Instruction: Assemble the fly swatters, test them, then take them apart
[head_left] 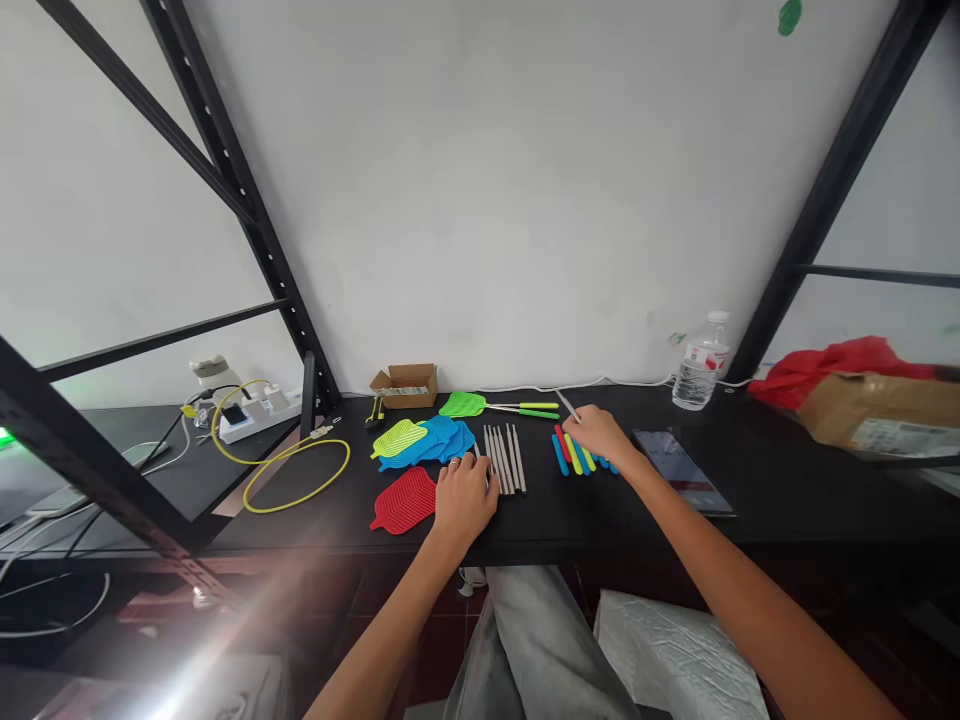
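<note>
Small workshop: black bench [795,515], sorted rods [507,462]

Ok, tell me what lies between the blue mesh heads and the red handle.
In the head view, a row of silver rods lies there, the left hand at its left side.

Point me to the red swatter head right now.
In the head view, the red swatter head lies left of centre on the black table, right beside the person's left hand and nearer the front edge than the blue swatter heads.
</note>
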